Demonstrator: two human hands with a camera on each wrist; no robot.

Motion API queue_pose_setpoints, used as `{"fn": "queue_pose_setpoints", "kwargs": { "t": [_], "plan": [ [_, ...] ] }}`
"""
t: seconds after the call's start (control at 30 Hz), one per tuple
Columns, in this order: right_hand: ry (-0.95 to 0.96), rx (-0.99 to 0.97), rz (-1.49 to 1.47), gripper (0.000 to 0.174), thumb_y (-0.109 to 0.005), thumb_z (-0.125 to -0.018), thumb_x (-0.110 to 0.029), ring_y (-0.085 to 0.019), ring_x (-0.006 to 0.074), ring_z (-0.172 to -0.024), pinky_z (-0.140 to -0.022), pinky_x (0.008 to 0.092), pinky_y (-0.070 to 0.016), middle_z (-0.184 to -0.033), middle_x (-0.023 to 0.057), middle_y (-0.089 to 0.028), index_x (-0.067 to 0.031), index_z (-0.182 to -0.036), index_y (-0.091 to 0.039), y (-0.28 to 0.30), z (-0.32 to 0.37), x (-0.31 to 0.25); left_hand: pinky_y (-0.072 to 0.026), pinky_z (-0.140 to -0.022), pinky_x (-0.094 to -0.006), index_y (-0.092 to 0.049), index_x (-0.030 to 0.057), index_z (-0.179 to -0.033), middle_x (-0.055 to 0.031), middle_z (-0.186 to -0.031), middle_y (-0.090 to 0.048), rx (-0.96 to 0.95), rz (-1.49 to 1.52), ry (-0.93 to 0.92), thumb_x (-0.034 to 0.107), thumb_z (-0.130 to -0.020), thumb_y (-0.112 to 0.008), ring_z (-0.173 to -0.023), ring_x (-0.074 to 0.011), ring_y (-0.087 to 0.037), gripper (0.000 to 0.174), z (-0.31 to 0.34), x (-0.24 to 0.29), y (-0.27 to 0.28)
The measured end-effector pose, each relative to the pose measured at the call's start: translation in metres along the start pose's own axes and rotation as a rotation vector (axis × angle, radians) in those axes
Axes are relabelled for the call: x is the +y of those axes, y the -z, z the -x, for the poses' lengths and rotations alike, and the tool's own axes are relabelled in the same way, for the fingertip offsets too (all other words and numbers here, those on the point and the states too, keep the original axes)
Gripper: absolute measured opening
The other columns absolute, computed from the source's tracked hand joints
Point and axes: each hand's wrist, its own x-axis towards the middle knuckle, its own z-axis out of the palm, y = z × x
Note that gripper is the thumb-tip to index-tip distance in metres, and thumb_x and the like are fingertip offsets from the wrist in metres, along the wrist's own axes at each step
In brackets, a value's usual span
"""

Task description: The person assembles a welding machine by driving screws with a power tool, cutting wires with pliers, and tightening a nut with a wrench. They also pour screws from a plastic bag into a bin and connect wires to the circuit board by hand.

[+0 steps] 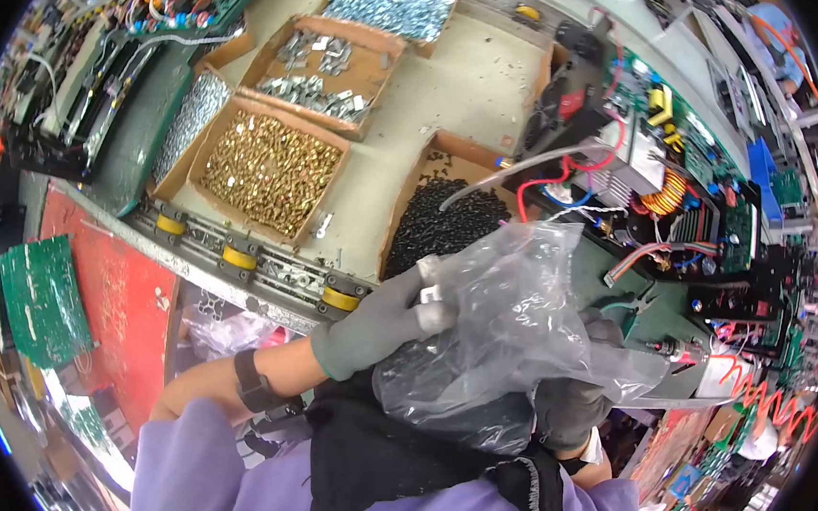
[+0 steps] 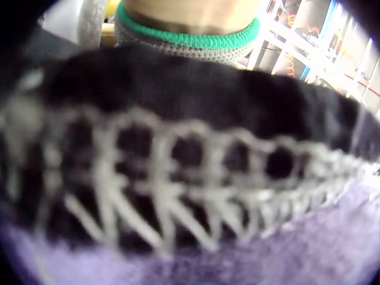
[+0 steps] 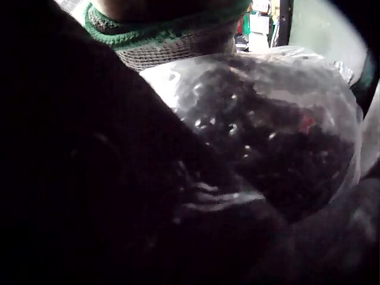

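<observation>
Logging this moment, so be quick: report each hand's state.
Left hand: closed, gripping the clear plastic bag.
Right hand: closed on the same bag, fingers partly hidden by the plastic.

Right hand (image 1: 571, 412): was partly hidden by the clear bag (image 1: 519, 327). Cloth stitching (image 2: 163, 184): was blurred. Bag's dark contents (image 3: 237, 130): were indistinct.

On the surface (image 1: 471, 78), the left screw box (image 1: 332, 187) is placed before the parts box (image 1: 357, 59), behind which the far box (image 1: 425, 47) is set. The right screw box (image 1: 479, 155) is separated from them by a gap. Nearer the person, the bag (image 1: 509, 331) is held; to its right, pliers (image 1: 627, 314) and a screwdriver (image 1: 680, 351) are laid.
</observation>
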Motion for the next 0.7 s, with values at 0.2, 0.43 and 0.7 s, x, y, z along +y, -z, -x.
{"fn": "queue_pose_setpoints", "kwargs": {
  "t": [0.2,0.43,0.7],
  "plan": [
    [0.222,-0.32,-0.324,0.038,-0.071,-0.089,-0.03,-0.061,0.0246,-0.075,-0.069,0.0384,-0.052,-0.094,0.0169,-0.06,0.0033,-0.102,-0.06,0.005,-0.008,-0.014,-0.0435,-0.094,-0.0296,-0.05,0.0012,-0.135,-0.0045,-0.116,-0.061,0.156,0.104,0.082,0.029,-0.096,-0.058,-0.105,-0.0133,-0.056,0.048,0.038,-0.009,-0.001],
    [0.175,-0.174,-0.761,0.03,-0.069,-0.09,-0.025,-0.064,0.0278,-0.087,-0.071,0.0379,-0.0526,-0.094,0.0195,-0.064,0.0024,-0.102,-0.065,-0.003,0.028,-0.054,-0.0498,-0.093,-0.0362,-0.052,0.002,-0.13,-0.0067,-0.119,-0.064,0.186,-0.101,-0.15,0.023,-0.091,-0.066,-0.111,-0.0212,-0.061,0.046,0.08,0.023,-0.03],
    [0.396,0.142,-0.803,0.045,-0.074,-0.088,-0.033,-0.068,0.0188,-0.095,-0.082,0.033,-0.0542,-0.109,0.0112,-0.069,0.0026,-0.114,-0.064,0.046,0.055,-0.079,-0.0528,-0.092,-0.0382,-0.053,-0.0021,-0.129,-0.0135,-0.117,-0.065,-0.076,-0.377,-0.415,0.01,-0.089,-0.065,-0.101,-0.0239,-0.066,0.044,0.051,0.083,-0.104]
  ]
}}
